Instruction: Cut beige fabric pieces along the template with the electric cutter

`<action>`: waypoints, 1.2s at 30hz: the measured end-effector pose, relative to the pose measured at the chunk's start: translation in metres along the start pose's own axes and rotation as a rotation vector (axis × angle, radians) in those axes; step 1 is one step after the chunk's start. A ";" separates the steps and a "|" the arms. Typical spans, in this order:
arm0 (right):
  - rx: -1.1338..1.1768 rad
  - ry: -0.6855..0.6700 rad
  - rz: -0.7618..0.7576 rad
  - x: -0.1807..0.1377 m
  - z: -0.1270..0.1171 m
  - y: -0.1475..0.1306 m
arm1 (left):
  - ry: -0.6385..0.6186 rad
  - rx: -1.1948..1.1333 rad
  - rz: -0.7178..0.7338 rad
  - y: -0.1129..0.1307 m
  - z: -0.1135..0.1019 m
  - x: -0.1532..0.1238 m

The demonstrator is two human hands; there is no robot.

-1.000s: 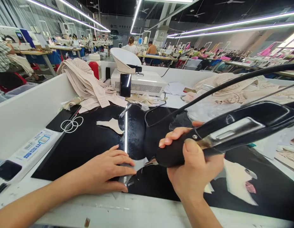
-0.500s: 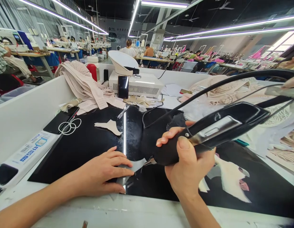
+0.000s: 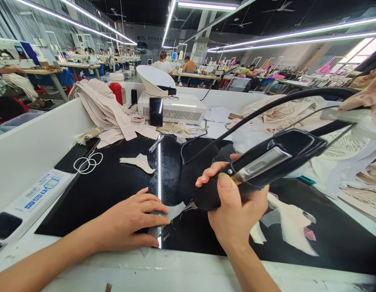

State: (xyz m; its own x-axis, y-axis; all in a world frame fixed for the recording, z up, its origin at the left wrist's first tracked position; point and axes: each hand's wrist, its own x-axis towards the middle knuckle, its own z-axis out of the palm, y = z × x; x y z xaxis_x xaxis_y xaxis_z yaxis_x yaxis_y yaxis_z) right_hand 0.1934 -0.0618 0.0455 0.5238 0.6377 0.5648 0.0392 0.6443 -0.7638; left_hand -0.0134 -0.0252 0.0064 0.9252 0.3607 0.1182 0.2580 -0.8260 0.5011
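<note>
My left hand (image 3: 131, 222) lies flat on the black mat, its fingers spread over one end of a small, thin grey-white fabric strip (image 3: 176, 210). My right hand (image 3: 236, 211) is wrapped round a black corded hand tool (image 3: 263, 162) with a silver side panel. The tool tilts down to the left, and its narrow metal tip is at the strip's free end; contact is hard to make out. Right of this hand are cream fabric scraps (image 3: 293, 227) with a pink bit. A lone cream scrap (image 3: 138, 162) rests farther back on the black mat (image 3: 93, 202).
A phone (image 3: 156, 111) leans against a white vented box (image 3: 188, 108) at the back. Stacked beige fabric (image 3: 105, 105) is at back left, and lacy pieces (image 3: 342, 142) lie at right. The tool's black cable (image 3: 276, 105) arches overhead. A white cable (image 3: 87, 163) lies coiled at left.
My right hand and the tool have shifted slightly left, with the tool's rear end moving most. My left hand stays on the strip. The whole view has drifted a little.
</note>
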 end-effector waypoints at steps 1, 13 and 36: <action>0.006 0.009 0.009 0.000 0.001 -0.001 | 0.002 -0.001 0.000 0.000 0.000 0.000; 0.108 -0.080 0.063 -0.017 0.010 -0.002 | -0.055 0.020 -0.033 0.000 -0.001 0.000; 0.037 0.010 0.000 -0.001 0.001 0.003 | -0.008 0.000 0.003 -0.001 0.000 -0.001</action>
State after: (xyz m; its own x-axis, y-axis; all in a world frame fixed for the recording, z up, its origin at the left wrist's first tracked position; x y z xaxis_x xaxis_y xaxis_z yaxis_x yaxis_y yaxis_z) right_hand 0.1925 -0.0597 0.0428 0.5324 0.6334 0.5616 0.0076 0.6599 -0.7514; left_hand -0.0146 -0.0247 0.0058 0.9281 0.3548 0.1133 0.2551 -0.8272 0.5006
